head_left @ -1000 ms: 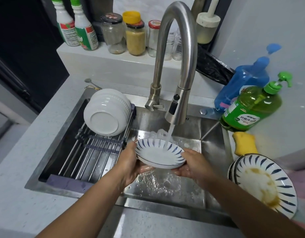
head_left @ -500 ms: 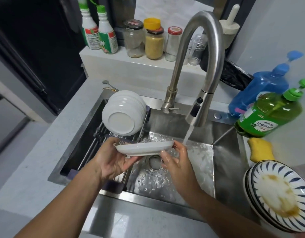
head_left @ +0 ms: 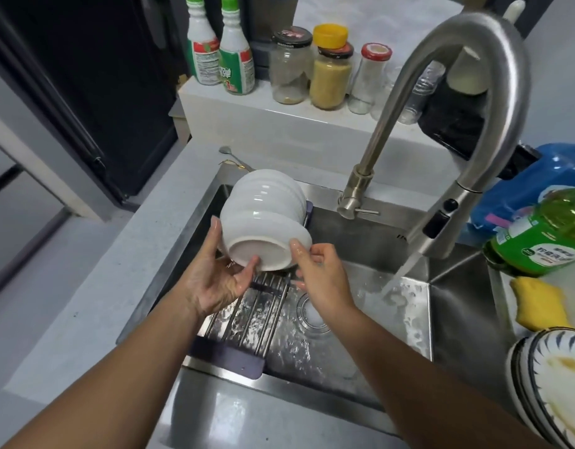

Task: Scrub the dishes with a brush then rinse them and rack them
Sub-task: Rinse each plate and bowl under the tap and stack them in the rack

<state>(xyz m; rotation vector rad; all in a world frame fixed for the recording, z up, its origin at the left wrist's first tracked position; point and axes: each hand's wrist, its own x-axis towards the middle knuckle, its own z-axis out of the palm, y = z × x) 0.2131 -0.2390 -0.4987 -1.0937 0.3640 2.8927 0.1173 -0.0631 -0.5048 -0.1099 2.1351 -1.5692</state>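
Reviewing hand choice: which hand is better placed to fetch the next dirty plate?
Probably the right hand: it is nearer the dirty plates stacked right of the sink. The left hand steadies the racked dishes.

Soft, cool, fairly even light falls from above, leaving only faint shadows in the sink (head_left: 454, 322). Bright glare shows on the curved tap (head_left: 493, 92), the white bowls (head_left: 263, 209) and the wet metal floor. Wide-angle bending warps the edges, where the bottles (head_left: 538, 241) on the right look smeared; the dark doorway upper left stays dim.
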